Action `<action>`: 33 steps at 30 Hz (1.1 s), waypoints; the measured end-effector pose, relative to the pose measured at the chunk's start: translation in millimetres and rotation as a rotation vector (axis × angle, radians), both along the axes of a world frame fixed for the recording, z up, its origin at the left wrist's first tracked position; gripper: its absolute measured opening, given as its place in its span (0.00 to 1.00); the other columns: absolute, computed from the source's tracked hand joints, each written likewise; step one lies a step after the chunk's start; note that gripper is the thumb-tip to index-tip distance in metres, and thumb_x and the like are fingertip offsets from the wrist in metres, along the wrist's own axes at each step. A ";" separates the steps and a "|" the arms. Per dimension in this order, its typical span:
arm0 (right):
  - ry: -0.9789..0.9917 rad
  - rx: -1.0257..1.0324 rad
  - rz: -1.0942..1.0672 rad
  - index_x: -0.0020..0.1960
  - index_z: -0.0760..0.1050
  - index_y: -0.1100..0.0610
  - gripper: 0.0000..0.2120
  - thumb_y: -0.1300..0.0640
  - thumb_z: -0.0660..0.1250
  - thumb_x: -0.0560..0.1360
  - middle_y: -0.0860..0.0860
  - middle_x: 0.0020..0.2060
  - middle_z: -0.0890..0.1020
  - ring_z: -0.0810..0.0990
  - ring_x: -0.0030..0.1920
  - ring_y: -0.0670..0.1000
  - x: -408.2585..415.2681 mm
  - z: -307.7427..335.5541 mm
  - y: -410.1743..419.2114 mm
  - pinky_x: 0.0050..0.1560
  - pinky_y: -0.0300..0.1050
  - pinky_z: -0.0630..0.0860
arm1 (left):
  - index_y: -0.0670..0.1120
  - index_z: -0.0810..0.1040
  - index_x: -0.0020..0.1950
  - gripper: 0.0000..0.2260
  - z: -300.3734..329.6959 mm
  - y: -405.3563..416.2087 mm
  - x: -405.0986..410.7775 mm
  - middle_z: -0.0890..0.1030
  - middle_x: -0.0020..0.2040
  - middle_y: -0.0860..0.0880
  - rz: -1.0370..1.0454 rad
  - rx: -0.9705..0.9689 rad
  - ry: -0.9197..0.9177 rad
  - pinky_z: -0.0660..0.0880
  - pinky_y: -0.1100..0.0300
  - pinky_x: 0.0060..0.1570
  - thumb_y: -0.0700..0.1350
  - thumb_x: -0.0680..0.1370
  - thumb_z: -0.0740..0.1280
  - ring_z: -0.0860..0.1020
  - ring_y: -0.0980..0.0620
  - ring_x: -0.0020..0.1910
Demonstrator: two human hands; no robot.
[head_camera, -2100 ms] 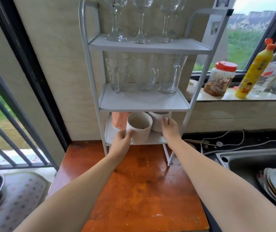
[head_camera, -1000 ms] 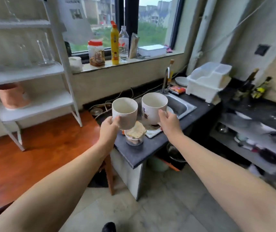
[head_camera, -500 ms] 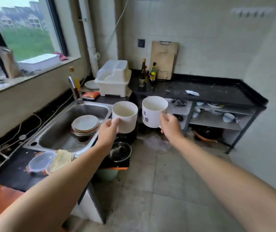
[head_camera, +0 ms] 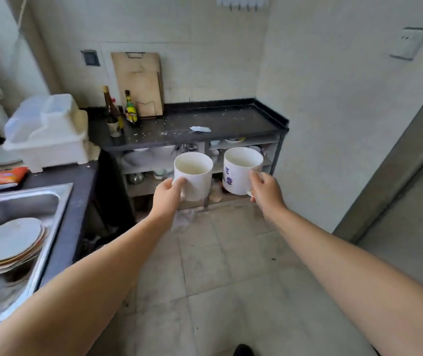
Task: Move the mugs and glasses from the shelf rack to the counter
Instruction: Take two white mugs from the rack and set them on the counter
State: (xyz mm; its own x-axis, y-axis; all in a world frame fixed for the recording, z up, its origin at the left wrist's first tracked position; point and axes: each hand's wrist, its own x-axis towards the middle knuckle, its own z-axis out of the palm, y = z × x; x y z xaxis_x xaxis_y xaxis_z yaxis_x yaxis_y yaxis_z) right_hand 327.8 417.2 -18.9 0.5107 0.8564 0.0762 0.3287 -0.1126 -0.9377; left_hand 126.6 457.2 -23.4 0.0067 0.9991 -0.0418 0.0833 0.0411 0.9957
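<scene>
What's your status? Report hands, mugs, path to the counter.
Left hand grips plain white mug; right hand grips printed white mug. Both mugs upright, in the air. Black counter ahead, floor between bare.
</scene>
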 end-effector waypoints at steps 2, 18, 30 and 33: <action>-0.001 0.002 -0.042 0.39 0.69 0.60 0.14 0.54 0.56 0.80 0.51 0.26 0.70 0.69 0.26 0.51 27.1 -1.9 11.3 0.32 0.44 0.66 | 0.46 0.68 0.34 0.11 -0.9 19.1 26.9 0.68 0.32 0.50 -0.058 -0.004 0.022 0.66 0.63 0.29 0.45 0.76 0.62 0.67 0.50 0.33; -0.007 0.030 -0.158 0.32 0.65 0.55 0.17 0.54 0.57 0.79 0.52 0.28 0.69 0.68 0.30 0.52 251.9 4.9 199.8 0.38 0.50 0.69 | 0.42 0.70 0.41 0.08 -2.5 225.2 242.6 0.67 0.34 0.49 -0.138 -0.008 0.014 0.62 0.55 0.39 0.46 0.77 0.60 0.65 0.50 0.36; -0.040 0.003 -0.129 0.37 0.68 0.59 0.14 0.55 0.56 0.80 0.51 0.29 0.69 0.69 0.30 0.50 353.8 -2.4 412.2 0.37 0.49 0.68 | 0.47 0.67 0.35 0.11 -8.9 446.5 352.7 0.66 0.33 0.49 -0.164 -0.039 -0.015 0.62 0.56 0.36 0.47 0.77 0.61 0.64 0.49 0.37; -0.028 -0.001 -0.136 0.43 0.71 0.62 0.13 0.54 0.56 0.80 0.53 0.32 0.71 0.71 0.33 0.52 378.5 3.8 473.1 0.36 0.48 0.70 | 0.45 0.70 0.38 0.10 0.6 509.8 382.6 0.69 0.34 0.49 -0.188 -0.032 -0.001 0.63 0.58 0.36 0.45 0.78 0.60 0.66 0.50 0.36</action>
